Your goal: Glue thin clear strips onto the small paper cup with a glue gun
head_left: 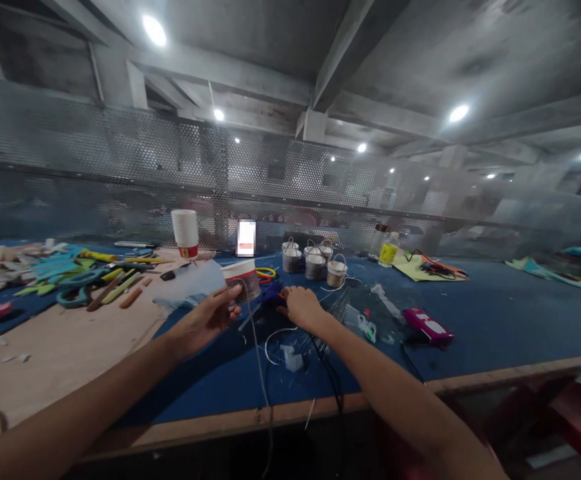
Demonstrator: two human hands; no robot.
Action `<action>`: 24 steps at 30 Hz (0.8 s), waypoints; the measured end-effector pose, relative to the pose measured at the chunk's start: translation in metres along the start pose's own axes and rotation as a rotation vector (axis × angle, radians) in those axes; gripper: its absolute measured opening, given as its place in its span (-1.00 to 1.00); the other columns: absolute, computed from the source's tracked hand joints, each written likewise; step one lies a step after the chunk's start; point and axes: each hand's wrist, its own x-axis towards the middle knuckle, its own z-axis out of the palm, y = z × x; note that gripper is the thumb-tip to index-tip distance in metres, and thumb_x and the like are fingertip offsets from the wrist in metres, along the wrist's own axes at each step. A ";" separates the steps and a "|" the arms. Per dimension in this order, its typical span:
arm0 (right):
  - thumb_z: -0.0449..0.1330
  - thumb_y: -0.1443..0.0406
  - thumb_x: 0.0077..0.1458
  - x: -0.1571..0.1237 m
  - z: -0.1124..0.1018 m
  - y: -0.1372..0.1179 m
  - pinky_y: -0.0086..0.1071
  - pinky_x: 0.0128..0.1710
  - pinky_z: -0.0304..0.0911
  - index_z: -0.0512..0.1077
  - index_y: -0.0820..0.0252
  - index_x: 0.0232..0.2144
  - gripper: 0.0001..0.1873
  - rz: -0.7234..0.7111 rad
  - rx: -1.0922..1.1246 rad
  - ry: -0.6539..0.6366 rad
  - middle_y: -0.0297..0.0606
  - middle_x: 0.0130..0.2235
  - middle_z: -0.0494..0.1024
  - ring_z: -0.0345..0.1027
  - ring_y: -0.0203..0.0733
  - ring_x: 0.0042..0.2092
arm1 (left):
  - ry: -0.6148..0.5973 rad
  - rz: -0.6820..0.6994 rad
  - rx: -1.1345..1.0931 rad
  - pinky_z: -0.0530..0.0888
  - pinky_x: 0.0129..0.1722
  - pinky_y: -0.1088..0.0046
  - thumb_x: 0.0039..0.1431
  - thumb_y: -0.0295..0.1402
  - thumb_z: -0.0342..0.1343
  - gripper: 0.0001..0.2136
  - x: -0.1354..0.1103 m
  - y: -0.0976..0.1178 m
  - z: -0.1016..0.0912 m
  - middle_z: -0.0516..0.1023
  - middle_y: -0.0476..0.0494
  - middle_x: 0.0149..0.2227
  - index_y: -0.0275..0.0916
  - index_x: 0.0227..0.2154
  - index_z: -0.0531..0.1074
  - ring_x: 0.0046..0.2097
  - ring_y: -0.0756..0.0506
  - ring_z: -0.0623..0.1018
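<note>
Paper cup, white, part twine-wound, sat pinched in the left hand — winding seemingly midway; right hand beside it lay curled, grasp unclear.

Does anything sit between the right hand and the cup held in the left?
Yes: a dark blue object lies on the table between the right hand and the cup in the left hand, close against the right hand. Nothing else visible.

Interior dim overall. Round ceiling lamps give the light and flare white. Desk weakly, evenly lit; shadows soft. Edges bend strongly, beams curve. Mesh screen and background smeared. Left hand, its cup and right hand slightly blurred.
</note>
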 end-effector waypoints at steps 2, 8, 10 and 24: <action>0.16 0.19 0.42 0.003 0.002 -0.001 -0.16 0.00 0.37 0.41 0.33 0.15 -0.61 -0.036 -0.027 0.004 0.08 0.04 0.60 0.51 0.07 0.08 | -0.003 -0.002 -0.006 0.48 -0.53 0.69 0.07 -0.42 0.50 -0.78 0.001 0.000 -0.002 0.66 0.00 -0.37 -0.23 -0.22 0.63 -0.51 0.11 0.52; 0.05 0.35 0.40 -0.001 0.001 0.002 -0.13 -0.02 0.35 0.37 0.37 0.18 -0.63 0.016 -0.095 0.087 0.14 0.05 0.55 0.54 0.07 0.00 | 0.110 0.003 -0.002 0.59 -0.40 0.58 0.14 -0.33 0.47 -0.81 0.003 0.003 -0.008 0.66 -0.10 -0.37 -0.23 -0.27 0.59 -0.32 -0.05 0.67; 0.07 0.33 0.39 -0.006 -0.004 0.009 -0.12 0.00 0.34 0.38 0.36 0.18 -0.62 0.085 -0.116 0.147 0.13 0.05 0.54 0.53 0.08 0.00 | 0.119 0.012 -0.008 0.60 -0.39 0.57 0.19 -0.33 0.43 -0.83 0.002 0.005 -0.008 0.68 -0.15 -0.33 -0.23 -0.24 0.59 -0.29 -0.06 0.68; 0.23 0.03 0.17 -0.018 -0.031 0.046 -0.34 -0.31 0.27 0.53 0.22 -0.26 -0.65 0.135 1.177 0.325 -0.35 -0.51 0.51 0.37 -0.19 -0.42 | 0.109 0.003 -0.065 0.55 -0.52 0.67 0.13 -0.49 0.44 -0.84 -0.001 0.003 0.006 0.60 -0.01 -0.49 -0.24 -0.29 0.58 -0.47 0.03 0.61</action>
